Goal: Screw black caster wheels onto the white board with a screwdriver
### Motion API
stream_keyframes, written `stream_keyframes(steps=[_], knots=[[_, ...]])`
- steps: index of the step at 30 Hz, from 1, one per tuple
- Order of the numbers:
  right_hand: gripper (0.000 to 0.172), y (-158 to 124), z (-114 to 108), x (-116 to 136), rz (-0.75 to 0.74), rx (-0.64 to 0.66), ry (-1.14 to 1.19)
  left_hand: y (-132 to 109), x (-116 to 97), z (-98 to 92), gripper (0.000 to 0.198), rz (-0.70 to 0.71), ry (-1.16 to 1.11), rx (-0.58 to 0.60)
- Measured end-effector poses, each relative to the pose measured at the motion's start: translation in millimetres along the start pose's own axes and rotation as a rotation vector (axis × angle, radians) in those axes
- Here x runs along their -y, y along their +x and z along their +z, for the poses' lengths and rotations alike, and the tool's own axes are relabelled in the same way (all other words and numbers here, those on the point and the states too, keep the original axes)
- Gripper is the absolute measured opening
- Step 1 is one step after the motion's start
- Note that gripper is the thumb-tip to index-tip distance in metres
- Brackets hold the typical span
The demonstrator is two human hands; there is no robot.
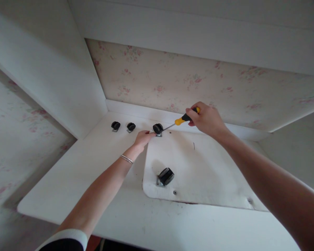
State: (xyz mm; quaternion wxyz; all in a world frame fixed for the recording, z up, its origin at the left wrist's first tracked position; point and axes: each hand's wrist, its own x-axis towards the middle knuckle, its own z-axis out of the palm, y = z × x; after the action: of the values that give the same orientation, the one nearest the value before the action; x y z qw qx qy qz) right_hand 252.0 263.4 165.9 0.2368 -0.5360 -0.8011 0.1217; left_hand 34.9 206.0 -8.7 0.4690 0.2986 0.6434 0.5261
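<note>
My right hand [205, 116] is closed round the yellow and black handle of a screwdriver [181, 120]. Its metal shaft slants down to the left, and the tip meets the plate of a black caster wheel [157, 128]. That caster sits at the far left corner of a white board [209, 167]. With fingers pinched at the left side of the caster's metal plate, my left hand [143, 138] steadies it. A second caster [166, 176] stands on the near left corner of the board.
Two more casters, one at the left [115, 126] and one beside it [131, 127], rest on the white desk top [94, 167]. Holes with metal inserts show along the board's near edge. A white side panel [54, 69] and a floral wall [188, 80] enclose the desk.
</note>
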Motion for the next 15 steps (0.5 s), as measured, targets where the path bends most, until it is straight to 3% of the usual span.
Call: stream_keyframes(steps=[9, 15], knots=[[0.021, 10, 1, 1, -0.139, 0.007, -0.126, 0, 1, 0.2, 0.029, 0.027, 0.039, -0.014], [0.026, 8, -2, 14, -0.122, 0.037, -0.114, 1, 3, -0.2, 0.028, 0.026, 0.047, -0.032]])
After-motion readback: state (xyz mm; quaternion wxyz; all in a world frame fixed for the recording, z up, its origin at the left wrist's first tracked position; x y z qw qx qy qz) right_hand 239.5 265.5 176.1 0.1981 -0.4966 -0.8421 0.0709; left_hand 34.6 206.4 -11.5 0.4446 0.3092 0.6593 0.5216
